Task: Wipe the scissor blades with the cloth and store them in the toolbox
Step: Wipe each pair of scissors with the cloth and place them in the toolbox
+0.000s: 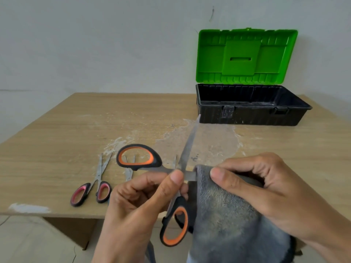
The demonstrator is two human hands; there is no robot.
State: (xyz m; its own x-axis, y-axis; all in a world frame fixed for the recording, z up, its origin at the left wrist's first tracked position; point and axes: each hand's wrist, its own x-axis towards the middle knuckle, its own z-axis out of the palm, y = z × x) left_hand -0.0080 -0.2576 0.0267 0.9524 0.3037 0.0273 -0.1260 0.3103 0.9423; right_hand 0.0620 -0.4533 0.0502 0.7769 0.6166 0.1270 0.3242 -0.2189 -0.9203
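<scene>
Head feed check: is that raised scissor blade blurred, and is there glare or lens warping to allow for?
Head view: the raised blade of the orange-and-black-handled scissors smears toward its tip, half see-through over the wooden table; same view, light is flat, with no glare or hard shadows; the wide lens bows the table's edges; the black toolbox with the green lid reads fairly sharp.

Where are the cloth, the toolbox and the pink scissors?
cloth (228, 215), head view, hanging grey face.
toolbox (252, 115), head view, black front wall.
pink scissors (98, 174), head view, blades near the pivot.
</scene>
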